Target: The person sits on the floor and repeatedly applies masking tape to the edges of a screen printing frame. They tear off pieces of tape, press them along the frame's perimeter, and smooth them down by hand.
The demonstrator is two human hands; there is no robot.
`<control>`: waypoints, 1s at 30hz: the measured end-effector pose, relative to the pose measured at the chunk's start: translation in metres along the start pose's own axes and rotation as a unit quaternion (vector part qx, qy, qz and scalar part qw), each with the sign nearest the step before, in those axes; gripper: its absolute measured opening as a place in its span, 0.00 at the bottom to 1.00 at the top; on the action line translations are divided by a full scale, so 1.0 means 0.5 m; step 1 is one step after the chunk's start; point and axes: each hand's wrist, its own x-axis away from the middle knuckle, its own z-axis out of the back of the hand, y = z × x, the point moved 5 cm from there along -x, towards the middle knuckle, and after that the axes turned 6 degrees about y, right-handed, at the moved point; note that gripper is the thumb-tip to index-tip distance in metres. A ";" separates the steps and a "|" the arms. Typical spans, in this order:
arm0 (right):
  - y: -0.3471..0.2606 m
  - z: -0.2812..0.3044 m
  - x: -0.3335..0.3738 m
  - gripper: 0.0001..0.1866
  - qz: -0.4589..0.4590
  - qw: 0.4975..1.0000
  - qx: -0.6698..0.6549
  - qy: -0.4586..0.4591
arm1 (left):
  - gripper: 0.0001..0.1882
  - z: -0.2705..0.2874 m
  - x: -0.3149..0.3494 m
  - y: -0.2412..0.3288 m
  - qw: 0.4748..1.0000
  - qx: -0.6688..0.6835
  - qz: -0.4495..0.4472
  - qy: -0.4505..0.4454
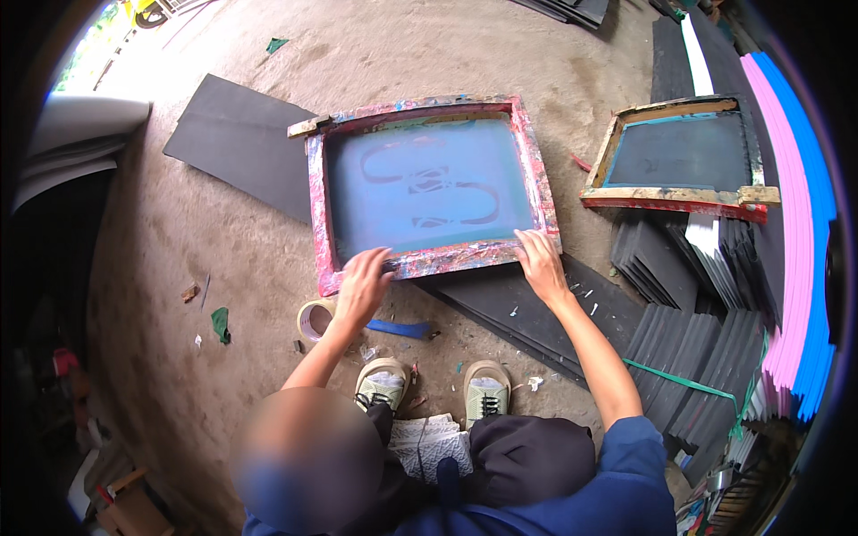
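A paint-smeared wooden screen-printing frame (435, 261) with a bluish mesh (429, 183) lies in front of me. Curved S-like line shapes and small patterned blocks show on the mesh. My left hand (362, 284) grips the frame's near rail close to its left corner, fingers bent over the wood. At the near right corner my right hand (540, 266) holds the same rail, its fingers over the edge. Both undersides of the grip are hidden. Beneath the frame, dark foam sheets (241, 143) stick out at the far left and toward the near right.
A smaller screen frame (672, 196) rests on dark sheet stacks (670, 344) at the right, beside pink sheets (786, 223) and blue sheets (813, 232). A tape roll (313, 319) and a blue strip (399, 329) lie near my feet. Scraps dot the concrete floor (170, 268).
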 end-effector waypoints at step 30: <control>-0.060 -0.020 0.018 0.33 0.115 0.988 0.025 -0.101 | 0.36 -0.124 -0.023 0.119 0.989 -0.062 -0.107 -0.077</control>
